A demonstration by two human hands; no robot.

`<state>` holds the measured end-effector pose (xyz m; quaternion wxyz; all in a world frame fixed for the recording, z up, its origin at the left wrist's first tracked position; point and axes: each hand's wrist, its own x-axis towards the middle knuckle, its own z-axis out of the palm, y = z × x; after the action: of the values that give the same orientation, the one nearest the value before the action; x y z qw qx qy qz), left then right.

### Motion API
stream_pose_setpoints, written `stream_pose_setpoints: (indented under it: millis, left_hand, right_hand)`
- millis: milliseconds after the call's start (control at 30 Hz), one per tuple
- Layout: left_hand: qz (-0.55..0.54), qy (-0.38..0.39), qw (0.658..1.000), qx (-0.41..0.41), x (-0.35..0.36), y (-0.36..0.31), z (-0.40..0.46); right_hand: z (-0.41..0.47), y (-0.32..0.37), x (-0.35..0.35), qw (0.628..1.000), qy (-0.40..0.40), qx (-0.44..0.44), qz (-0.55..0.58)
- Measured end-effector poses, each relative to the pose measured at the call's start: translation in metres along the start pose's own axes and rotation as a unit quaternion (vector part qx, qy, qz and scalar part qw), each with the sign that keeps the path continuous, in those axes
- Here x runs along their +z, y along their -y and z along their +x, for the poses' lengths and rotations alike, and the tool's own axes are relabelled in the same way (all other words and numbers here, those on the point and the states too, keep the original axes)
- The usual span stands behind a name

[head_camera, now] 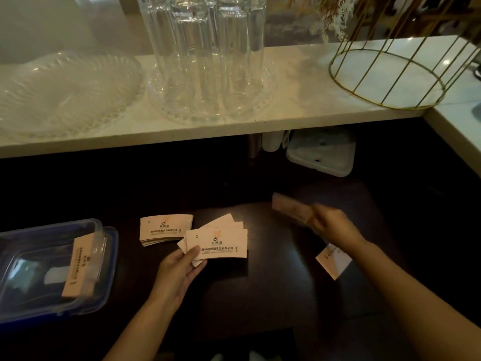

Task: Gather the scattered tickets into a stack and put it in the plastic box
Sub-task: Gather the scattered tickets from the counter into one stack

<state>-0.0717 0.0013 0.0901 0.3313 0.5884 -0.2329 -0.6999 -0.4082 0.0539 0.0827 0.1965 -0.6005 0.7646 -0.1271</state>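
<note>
- Left hand (179, 267), lower centre: thumb on top, gripping a fanned bundle of tickets (218, 243).
- Right hand (330, 225), centre right: blurred, pinching a few more tickets (289, 208) just above the dark counter (260, 295).
- Loose ticket (334, 260): on the counter, partly under the right forearm.
- Squared ticket pile (165, 230): on the counter, just beyond the left hand.
- Plastic box (52, 267), lower left: open, one ticket stack (79, 267) inside.
- White shelf (299, 100), upper frame: carries glass dishes (65, 92).

Dark table (260, 295) carries ticket stack (166, 231), loose ticket (333, 261), plastic box (52, 267).
</note>
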Motion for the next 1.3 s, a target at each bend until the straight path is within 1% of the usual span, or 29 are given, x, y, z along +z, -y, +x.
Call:
stream_pose_setpoints:
  millis: [33,67,100,133,167,200,267,300,400,500,567,700,767,800,833,867,900,933,967,1000,1033,1067,1100,1233,1300]
  left_hand:
    - [-0.004,-0.006,1.0,0.001,0.0,-0.001,0.001]
    - [-0.007,-0.008,1.0,0.003,0.001,-0.002,0.001]
    - [-0.009,-0.006,1.0,0.007,0.003,-0.003,0.001]
    - [-0.007,-0.001,1.0,0.011,0.006,-0.004,0.0]
    - [-0.003,0.008,1.0,0.016,0.009,-0.005,0.0]
    - [0.004,0.021,1.0,0.022,0.012,-0.006,-0.001]
    - [0.017,0.053,0.998,0.033,0.02,-0.007,-0.004]
    - [0.022,0.067,0.997,0.037,0.023,-0.008,-0.005]
    - [0.042,0.089,0.994,0.047,0.031,-0.008,-0.007]
    - [0.072,0.09,0.992,0.052,0.034,-0.005,-0.008]
    - [0.085,0.079,0.992,0.043,0.034,-0.003,-0.008]
    - [0.109,0.072,0.991,0.022,0.031,0.002,-0.007]
    - [0.118,0.07,0.99,0.023,0.03,0.005,-0.008]
    - [0.114,0.066,0.991,0.024,0.03,0.006,-0.008]
    - [0.104,0.061,0.992,0.024,0.03,0.007,-0.008]
    - [0.088,0.056,0.994,0.022,0.03,0.008,-0.008]
    - [0.07,0.05,0.996,0.021,0.029,0.009,-0.007]
    - [0.051,0.042,0.998,0.023,0.028,0.01,-0.007]
    - [0.035,0.033,0.998,0.028,0.027,0.01,-0.006]
    - [0.023,0.022,0.999,0.033,0.026,0.011,-0.005]
    - [0.012,0.011,0.999,0.039,0.026,0.012,-0.004]
    - [0.004,0.002,0.999,0.044,0.025,0.014,-0.004]
    - [-0.004,-0.006,0.999,0.047,0.025,0.015,-0.003]
    - [-0.019,-0.029,0.998,0.048,0.023,0.017,-0.003]
    - [-0.021,-0.024,0.998,0.048,0.021,0.014,-0.002]
  right_hand:
    - [-0.001,0.006,-0.004,0.987,-0.047,0.051,0.148]
    - [-0.003,0.015,-0.009,0.955,-0.065,0.079,0.278]
    - [-0.006,0.023,-0.013,0.925,-0.054,0.082,0.368]
    - [-0.01,0.033,-0.014,0.903,-0.027,0.069,0.423]
    - [-0.015,0.042,-0.014,0.892,0.002,0.052,0.45]
    - [-0.018,0.051,-0.013,0.891,0.029,0.037,0.452]
    - [-0.021,0.064,-0.007,0.908,0.064,0.022,0.414]
    - [-0.021,0.069,-0.003,0.916,0.068,0.024,0.394]
    - [-0.021,0.08,0.005,0.934,0.056,0.046,0.35]
    - [-0.026,0.093,0.013,0.949,0.056,0.043,0.309]
    - [-0.029,0.098,0.017,0.951,0.075,0.038,0.298]
    - [-0.036,0.094,0.021,0.957,0.141,0.013,0.253]
    - [-0.039,0.09,0.024,0.954,0.145,0.018,0.263]
    - [-0.04,0.086,0.024,0.954,0.127,0.027,0.269]
    - [-0.04,0.079,0.023,0.96,0.087,0.042,0.262]
    - [-0.041,0.068,0.022,0.967,0.024,0.074,0.241]
    - [-0.043,0.053,0.021,0.968,-0.052,0.136,0.205]
    - [-0.047,0.036,0.021,0.953,-0.122,0.227,0.159]
    - [-0.052,0.019,0.022,0.923,-0.168,0.325,0.121]
    - [-0.058,0.006,0.025,0.888,-0.18,0.412,0.098]
    - [-0.064,-0.001,0.03,0.858,-0.169,0.476,0.092]
    - [-0.068,-0.002,0.039,0.841,-0.155,0.511,0.09]
    - [-0.069,0.0,0.048,0.834,-0.156,0.523,0.083]
    - [-0.056,0.018,0.07,0.837,-0.195,0.507,0.071]
    - [-0.049,0.019,0.071,0.844,-0.176,0.5,0.076]
